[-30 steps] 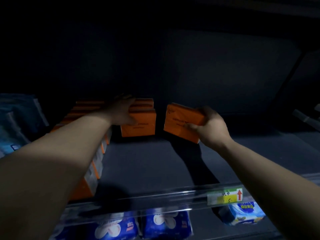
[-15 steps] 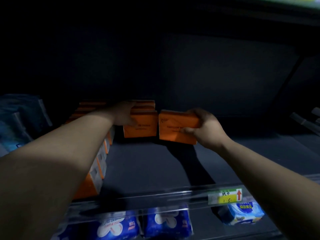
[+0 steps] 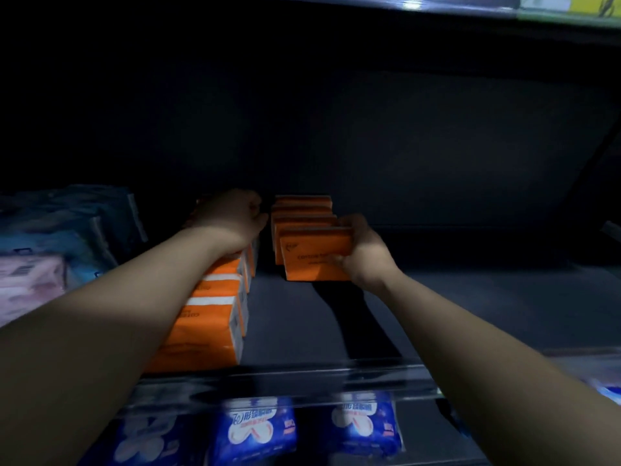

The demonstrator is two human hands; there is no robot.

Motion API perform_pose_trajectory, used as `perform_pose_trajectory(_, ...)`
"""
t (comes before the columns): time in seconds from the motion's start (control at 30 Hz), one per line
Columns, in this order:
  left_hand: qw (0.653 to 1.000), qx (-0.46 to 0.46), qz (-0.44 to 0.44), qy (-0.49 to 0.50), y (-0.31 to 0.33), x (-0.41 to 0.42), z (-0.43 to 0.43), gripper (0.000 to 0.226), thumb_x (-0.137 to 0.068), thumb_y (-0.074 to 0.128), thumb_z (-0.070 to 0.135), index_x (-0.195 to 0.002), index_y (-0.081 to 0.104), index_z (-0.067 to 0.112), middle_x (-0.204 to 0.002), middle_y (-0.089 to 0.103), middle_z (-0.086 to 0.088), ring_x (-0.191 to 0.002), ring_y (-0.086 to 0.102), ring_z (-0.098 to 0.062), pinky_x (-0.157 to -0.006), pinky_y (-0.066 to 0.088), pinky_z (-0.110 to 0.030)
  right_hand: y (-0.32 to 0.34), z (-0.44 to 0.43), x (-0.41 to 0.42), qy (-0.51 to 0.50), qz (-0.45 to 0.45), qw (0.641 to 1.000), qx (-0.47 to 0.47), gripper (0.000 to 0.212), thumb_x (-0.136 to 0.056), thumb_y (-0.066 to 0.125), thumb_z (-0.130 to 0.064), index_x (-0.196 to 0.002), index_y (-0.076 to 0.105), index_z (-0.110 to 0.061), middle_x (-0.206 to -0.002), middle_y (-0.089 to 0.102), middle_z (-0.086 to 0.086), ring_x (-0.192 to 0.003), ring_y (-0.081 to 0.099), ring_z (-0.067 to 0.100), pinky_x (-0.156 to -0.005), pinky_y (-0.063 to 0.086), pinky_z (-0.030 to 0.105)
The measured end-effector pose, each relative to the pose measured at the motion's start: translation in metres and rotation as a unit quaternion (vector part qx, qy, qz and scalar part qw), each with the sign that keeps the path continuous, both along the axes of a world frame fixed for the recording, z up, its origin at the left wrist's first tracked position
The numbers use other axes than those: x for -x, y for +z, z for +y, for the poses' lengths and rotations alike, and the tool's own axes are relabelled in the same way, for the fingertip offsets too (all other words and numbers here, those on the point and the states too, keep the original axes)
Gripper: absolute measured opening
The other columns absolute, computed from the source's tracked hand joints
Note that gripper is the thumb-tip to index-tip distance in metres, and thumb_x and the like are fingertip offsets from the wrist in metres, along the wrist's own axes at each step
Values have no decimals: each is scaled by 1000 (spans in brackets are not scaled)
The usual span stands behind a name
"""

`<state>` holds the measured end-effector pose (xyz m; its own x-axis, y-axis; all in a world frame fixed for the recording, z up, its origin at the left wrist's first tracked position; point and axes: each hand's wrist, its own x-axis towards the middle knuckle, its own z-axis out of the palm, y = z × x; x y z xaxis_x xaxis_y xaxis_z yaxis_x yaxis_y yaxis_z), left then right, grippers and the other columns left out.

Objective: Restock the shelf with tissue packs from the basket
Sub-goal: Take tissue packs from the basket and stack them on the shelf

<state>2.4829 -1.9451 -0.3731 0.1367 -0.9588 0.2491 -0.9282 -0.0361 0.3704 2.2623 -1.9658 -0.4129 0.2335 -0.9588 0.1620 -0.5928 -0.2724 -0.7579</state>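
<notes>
at frame centre an orange tissue pack [image 3: 314,258] is pinched by the right hand [image 3: 363,255] at the front of the second row [image 3: 302,210], release judged next; the grip of the left hand [image 3: 232,216] cannot be told.

Dark grey shelf [image 3: 470,314], clear rail [image 3: 302,375] along near edge. Left: long row of orange tissue packs [image 3: 208,324] running near to far. Just right, far centre: shorter orange row [image 3: 302,213], front pack [image 3: 312,260] upright. Far left: blue and pink packs [image 3: 50,250].
</notes>
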Motion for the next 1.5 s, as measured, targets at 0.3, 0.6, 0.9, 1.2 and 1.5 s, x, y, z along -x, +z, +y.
perform_pose_trajectory(0.3,1000,16,-26,-2,-3,15,14,25,-91,54,31,-103,62,11,-108,63,-11,-95,58,-28,-67,33,-26,-13,-5,-18,-40,6,999,16,53,-77,73,-10,-119,40,-15,-119,43,1,-86,48,11,-74,41,24)
perform_pose_trajectory(0.6,999,-15,-45,26,-4,29,31,38,-92,52,38,-126,55,22,-120,61,-6,-105,58,-27,-81,48,-31,-8,4,-8,-53,51,997,40,61,-77,74,-25,-127,39,-15,-125,47,7,-109,52,24,-79,43,30)
perform_pose_trajectory(0.9,991,20,-131,-22,5,81,76,39,-90,51,42,-121,60,20,-121,63,-6,-111,57,-29,-88,45,-37,20,58,57,-26,199,968,150,58,-85,65,-31,-137,47,-14,-135,53,10,-123,49,28,-102,40,36)
perform_pose_trajectory(1.2,986,15,-120,-118,5,203,120,44,-91,49,43,-129,54,22,-126,58,-4,-115,53,-28,-92,42,-36,31,134,196,-51,301,939,159,59,-86,61,-29,-140,44,-15,-140,50,7,-129,45,25,-112,27,35)
perform_pose_trajectory(1.5,967,5,-108,-230,-10,364,148,41,-88,52,41,-123,58,21,-125,59,-6,-117,53,-30,-95,41,-37,12,224,379,-153,395,902,77,59,-82,63,-26,-138,46,-21,-134,56,4,-126,48,21,-105,26,30)
